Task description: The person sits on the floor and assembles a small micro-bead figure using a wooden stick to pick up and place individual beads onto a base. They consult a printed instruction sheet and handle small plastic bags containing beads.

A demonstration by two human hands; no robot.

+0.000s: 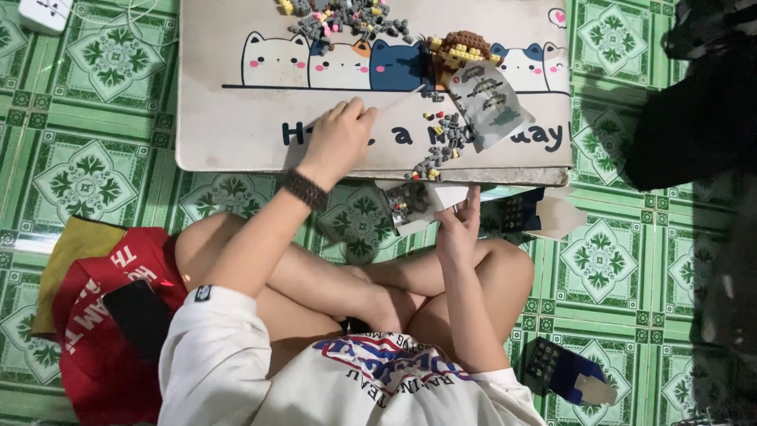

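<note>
At the near edge of the low counter (229, 150), the left hand (341, 134) rests fingers curled, gripping nothing visible; the right hand (457, 225) grips a small open box of bricks (406, 203) below the rim. Risk: tilting it would likely spill pieces onto the tiled floor (615, 260). Loose bricks (441, 146) lie near the edge, beside a plastic bag (489, 102) and a half-built figure (461, 51).

The left hand (341, 136) rested on the low table (229, 142). Loose bricks (438, 146) lay to its right, an instruction sheet (490, 104) behind them. The right hand (459, 229) hovered before the table edge, beside an open box (410, 207).
</note>
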